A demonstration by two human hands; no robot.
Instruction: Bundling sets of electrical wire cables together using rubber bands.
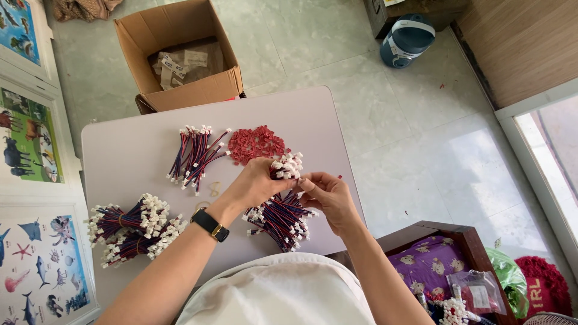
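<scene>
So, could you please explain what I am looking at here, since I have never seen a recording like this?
There is one picture, from a camera worn on a person's head, looking down at their own two bare hands over a pale table. The left hand, with a black watch on its wrist, grips a bundle of red and blue wires with small white plugs on the ends. The right hand pinches at those plugs. On the table lie a loose wire bunch, a heap of small red pieces and two tied bundles. An open cardboard box stands on the floor beyond.
</scene>
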